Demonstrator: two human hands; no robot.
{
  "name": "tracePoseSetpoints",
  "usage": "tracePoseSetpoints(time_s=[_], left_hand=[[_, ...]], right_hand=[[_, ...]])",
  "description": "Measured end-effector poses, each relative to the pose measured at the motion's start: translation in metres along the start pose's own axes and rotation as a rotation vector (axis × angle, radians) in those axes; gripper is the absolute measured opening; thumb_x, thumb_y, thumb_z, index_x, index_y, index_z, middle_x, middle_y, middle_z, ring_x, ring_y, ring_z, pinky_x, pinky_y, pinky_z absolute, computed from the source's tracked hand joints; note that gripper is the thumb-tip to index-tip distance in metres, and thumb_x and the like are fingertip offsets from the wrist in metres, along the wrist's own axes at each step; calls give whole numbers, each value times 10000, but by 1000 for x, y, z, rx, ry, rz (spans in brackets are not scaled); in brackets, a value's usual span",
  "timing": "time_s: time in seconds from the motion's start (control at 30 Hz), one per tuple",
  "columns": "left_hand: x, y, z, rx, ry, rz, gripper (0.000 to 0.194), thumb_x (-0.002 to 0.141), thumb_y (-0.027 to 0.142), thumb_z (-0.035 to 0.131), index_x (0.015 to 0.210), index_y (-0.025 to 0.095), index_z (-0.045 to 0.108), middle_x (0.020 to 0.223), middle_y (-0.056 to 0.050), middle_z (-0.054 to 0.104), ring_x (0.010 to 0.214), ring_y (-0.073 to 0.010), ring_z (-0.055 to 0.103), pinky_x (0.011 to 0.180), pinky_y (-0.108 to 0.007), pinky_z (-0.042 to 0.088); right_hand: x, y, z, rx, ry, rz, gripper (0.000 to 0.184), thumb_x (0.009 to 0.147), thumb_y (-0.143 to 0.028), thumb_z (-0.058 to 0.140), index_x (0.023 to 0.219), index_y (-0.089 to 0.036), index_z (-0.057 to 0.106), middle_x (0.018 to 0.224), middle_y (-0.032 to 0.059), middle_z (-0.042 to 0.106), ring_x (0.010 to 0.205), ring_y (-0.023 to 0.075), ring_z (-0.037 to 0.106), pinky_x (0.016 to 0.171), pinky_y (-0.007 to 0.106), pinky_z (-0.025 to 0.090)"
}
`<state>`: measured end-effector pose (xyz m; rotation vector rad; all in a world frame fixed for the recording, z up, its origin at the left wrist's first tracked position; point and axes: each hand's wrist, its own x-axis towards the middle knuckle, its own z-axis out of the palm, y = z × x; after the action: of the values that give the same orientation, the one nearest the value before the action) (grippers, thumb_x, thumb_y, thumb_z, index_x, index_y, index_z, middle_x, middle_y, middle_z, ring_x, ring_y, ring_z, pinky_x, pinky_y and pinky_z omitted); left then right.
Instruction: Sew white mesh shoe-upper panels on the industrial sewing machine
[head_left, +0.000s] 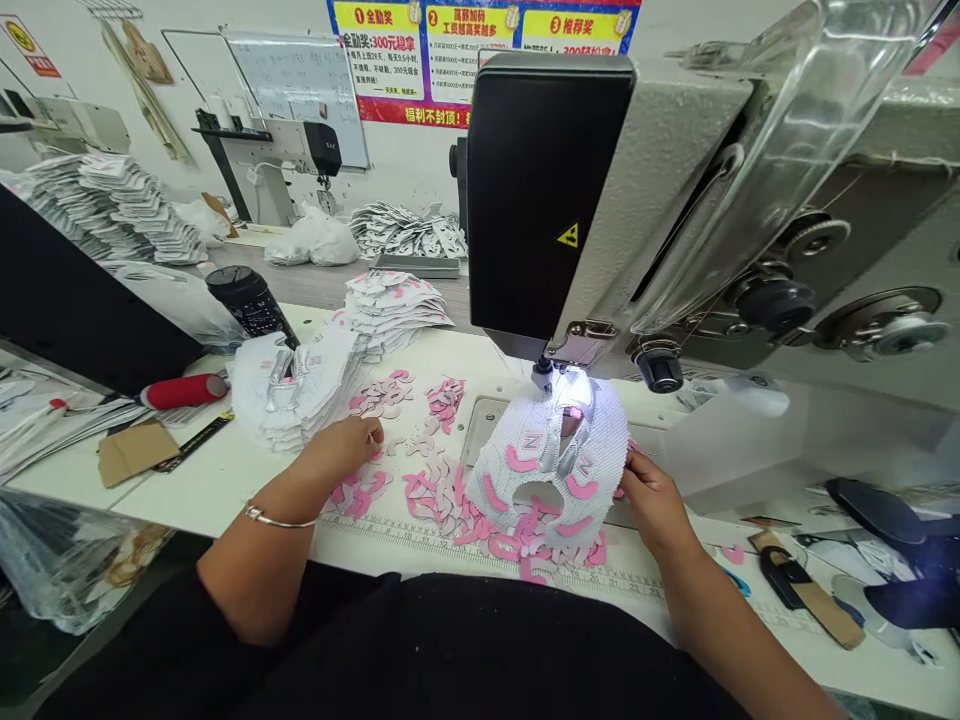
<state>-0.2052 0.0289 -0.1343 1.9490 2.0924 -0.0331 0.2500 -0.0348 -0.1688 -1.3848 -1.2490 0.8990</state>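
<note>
Stacked panels (296, 390): silver-trimmed mesh, piled left of centre, apparently done.
Left hand (339, 450): fingers curled, touching loose pink pieces (429, 492); grip unclear; many pieces lie unused.
Mesh panel (547, 470): centre, under the presser foot (541, 376), pink shapes on it.
Right hand (654, 503): closed on panel edge.

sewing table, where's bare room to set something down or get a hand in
Bare white tabletop shows between the stacked mesh pieces and the sewing machine head, and another strip lies left of the left hand, beside the cardboard scrap. It is crowded around the mesh piece under the right hand, where pink cutouts cover the table down to the ruler.
</note>
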Motion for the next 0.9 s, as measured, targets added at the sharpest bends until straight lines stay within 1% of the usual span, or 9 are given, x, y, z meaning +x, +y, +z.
tracePoseSetpoints(time_s=[0.1, 0.17, 0.27, 0.33, 0.43, 0.53, 0.6, 0.77, 0.9], left_hand=[[-3, -2, -6, -6, 24, -43, 242, 778, 275, 499, 946, 232, 668, 922, -67, 713, 806, -244, 635, 618, -311, 377], [-6, -5, -9, -4, 33, -70, 252, 789, 333, 505, 956, 228, 663, 908, -69, 715, 797, -253, 629, 615, -320, 369], [-8, -9, -7, 9, 10, -92, 248, 746, 443, 583, 851, 231, 660, 866, -66, 713, 777, -266, 623, 603, -328, 355], [-8, -10, -3, 15, -11, -101, 249, 728, 470, 604, 785, 232, 646, 820, -65, 707, 737, -264, 616, 588, -330, 342], [-4, -8, 2, 12, -22, -90, 202, 729, 426, 594, 742, 226, 619, 779, -63, 695, 684, -245, 605, 571, -326, 330], [0, -5, 3, 7, -18, -56, 145, 709, 367, 589, 701, 224, 576, 749, -59, 681, 679, -238, 601, 563, -322, 323], [3, -4, 3, 3, -15, -40, 128, 706, 354, 579, 706, 227, 560, 739, -55, 675, 686, -240, 607, 566, -321, 329], [8, -6, 5, -13, -4, -83, 205, 708, 393, 564, 816, 222, 594, 829, -91, 697, 725, -275, 636, 593, -339, 377], [9, -1, 3, -41, -59, -83, 157, 689, 351, 569, 758, 216, 611, 789, -82, 698, 713, -260, 643, 587, -332, 382]], right_hand=[[-1, 0, 1, 0, -7, 4, 239, 741, -421, 662, 830, -209, 727, 819, 22, 687, 685, 164, 553, 596, 274, 435], [-1, 0, 1, 2, -13, 6, 225, 749, -399, 647, 841, -211, 730, 816, 18, 689, 687, 163, 554, 599, 274, 434], [0, 1, 2, 0, -25, 9, 227, 759, -381, 635, 877, -216, 738, 855, 23, 697, 711, 170, 563, 600, 275, 439], [0, 1, 3, -5, -34, 6, 236, 764, -381, 639, 899, -219, 745, 878, 26, 700, 737, 178, 574, 608, 277, 450], [0, 1, 3, -13, -43, -5, 242, 762, -385, 646, 901, -218, 753, 831, 21, 695, 727, 180, 578, 611, 282, 457], [1, 1, 4, -13, -31, -20, 244, 757, -398, 644, 880, -218, 753, 792, 17, 690, 689, 173, 576, 605, 285, 461], [1, 0, 3, -11, -17, -33, 246, 748, -412, 646, 860, -218, 749, 788, 18, 690, 680, 171, 576, 606, 289, 469], [1, -2, 4, -13, -2, -59, 248, 747, -415, 631, 832, -211, 743, 731, 15, 665, 661, 165, 569, 593, 280, 467], [0, -3, 5, -22, -6, -81, 227, 754, -404, 626, 798, -212, 740, 703, 6, 648, 650, 159, 564, 588, 277, 462]])
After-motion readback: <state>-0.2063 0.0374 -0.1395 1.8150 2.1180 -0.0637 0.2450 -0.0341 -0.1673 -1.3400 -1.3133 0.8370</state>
